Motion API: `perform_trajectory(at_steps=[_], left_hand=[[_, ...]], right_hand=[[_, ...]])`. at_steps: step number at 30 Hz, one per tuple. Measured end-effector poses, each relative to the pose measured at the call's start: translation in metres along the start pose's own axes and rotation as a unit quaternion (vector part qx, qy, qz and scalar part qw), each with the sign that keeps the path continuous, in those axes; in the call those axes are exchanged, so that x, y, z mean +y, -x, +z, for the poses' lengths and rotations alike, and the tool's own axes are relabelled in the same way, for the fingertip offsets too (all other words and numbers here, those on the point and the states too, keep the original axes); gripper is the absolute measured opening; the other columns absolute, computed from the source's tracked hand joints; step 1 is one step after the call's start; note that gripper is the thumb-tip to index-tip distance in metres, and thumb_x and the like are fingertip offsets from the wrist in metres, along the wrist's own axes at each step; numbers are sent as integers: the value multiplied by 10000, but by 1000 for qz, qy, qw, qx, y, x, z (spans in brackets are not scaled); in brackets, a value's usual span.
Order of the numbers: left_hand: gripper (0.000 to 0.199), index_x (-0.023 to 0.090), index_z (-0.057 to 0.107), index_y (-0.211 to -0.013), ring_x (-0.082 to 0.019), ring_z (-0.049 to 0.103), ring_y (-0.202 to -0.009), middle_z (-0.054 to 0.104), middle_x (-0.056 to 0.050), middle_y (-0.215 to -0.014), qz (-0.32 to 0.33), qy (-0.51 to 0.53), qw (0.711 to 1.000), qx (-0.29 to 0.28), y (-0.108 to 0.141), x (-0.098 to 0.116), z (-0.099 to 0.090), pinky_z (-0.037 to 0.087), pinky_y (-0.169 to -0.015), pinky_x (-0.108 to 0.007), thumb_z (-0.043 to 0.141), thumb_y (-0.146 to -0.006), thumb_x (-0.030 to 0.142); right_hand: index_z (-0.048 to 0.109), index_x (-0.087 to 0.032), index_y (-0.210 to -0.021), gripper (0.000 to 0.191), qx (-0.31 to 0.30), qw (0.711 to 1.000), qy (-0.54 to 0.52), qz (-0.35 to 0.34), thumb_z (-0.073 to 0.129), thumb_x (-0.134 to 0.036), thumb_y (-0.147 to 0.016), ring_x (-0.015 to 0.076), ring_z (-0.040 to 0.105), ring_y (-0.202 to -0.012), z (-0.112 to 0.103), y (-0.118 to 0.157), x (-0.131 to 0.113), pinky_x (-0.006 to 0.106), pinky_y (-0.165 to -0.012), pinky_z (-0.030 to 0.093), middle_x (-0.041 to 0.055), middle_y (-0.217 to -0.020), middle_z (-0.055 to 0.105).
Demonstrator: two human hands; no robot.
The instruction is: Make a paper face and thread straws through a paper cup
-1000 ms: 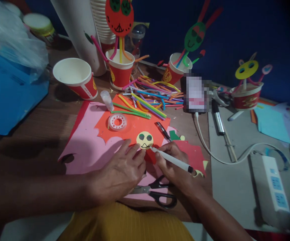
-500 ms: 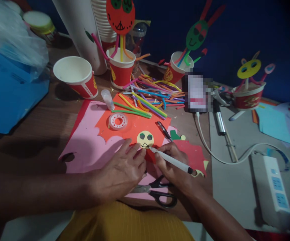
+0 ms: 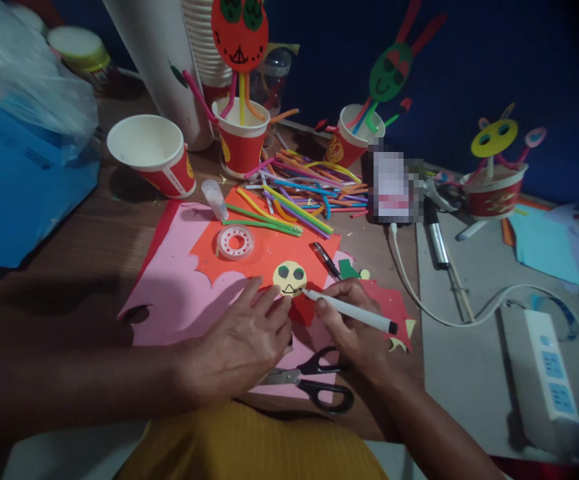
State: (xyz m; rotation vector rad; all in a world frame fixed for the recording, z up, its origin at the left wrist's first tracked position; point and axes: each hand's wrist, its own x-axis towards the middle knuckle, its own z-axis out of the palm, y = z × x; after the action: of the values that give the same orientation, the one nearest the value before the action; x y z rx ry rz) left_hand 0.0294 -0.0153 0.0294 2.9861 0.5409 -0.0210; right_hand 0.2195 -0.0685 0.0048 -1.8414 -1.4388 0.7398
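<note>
My right hand (image 3: 352, 320) grips a white marker (image 3: 357, 312) with a black end. Its tip is at the right end of the mouth line on a pale yellow paper circle (image 3: 290, 272), which bears green and dark eyes. My left hand (image 3: 252, 337) lies flat, fingers stretched out, with its fingertips at the lower left edge of the circle. Beneath the circle is orange paper (image 3: 264, 257), on top of pink paper (image 3: 169, 273). Black-handled scissors (image 3: 314, 381) lie just below the hands, their blades partly hidden by the left one.
A tape roll (image 3: 235, 243), a black pen (image 3: 325, 259) and coloured straws (image 3: 299, 187) lie beyond the hands. Behind stand an uncovered paper cup (image 3: 149, 150) and cups with paper-faced figures, one with a red face (image 3: 239, 40). At right are a phone (image 3: 392, 183) and a power strip (image 3: 552, 367).
The marker has tilted and shifted slightly right, its tip moving along the right side of the mouth. My right hand has moved a little with it; the left has stayed put.
</note>
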Motion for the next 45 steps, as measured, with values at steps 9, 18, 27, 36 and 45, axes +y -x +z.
perform_trajectory(at_steps=[9,18,27,36,45], left_hand=[[246,147,656,-1027,-265,542,-1054,649,-107,-1102,4,-3,1000,-4,-1,0,2,337,-935,-474,486,-914,286],[246,145,644,-1049,-261,532,-1070,643,-113,-1112,3,-1,1000,-2,1,0,1,323,-967,-474,487,-914,278],[225,147,655,-1011,-264,536,-1065,647,-111,-1091,5,7,1000,-10,0,0,2,328,-965,-474,496,-905,266],[249,169,644,-1056,-266,521,-1099,638,-105,-1122,4,-1,1000,10,4,1,6,287,-999,-492,474,-924,293],[258,162,658,-1031,-267,540,-1064,648,-101,-1094,5,-7,1000,7,2,0,5,322,-972,-489,466,-928,300]], right_hand=[[530,-219,-730,117,-5,999,31,-32,571,-287,-817,121,580,-537,4,1,2,231,-502,456,-25,-621,613],[531,-224,-764,99,-9,996,62,-64,582,-287,-820,117,594,-528,6,3,4,233,-505,445,-40,-617,613],[532,-219,-757,103,-10,999,17,-35,601,-275,-811,107,562,-519,6,3,1,221,-501,439,-47,-607,582],[527,-218,-828,101,4,997,-79,13,595,-293,-831,119,542,-578,1,2,11,225,-504,434,-23,-691,568],[553,-223,-851,75,11,998,-66,-2,602,-274,-824,123,572,-624,1,2,8,229,-546,459,-21,-735,604]])
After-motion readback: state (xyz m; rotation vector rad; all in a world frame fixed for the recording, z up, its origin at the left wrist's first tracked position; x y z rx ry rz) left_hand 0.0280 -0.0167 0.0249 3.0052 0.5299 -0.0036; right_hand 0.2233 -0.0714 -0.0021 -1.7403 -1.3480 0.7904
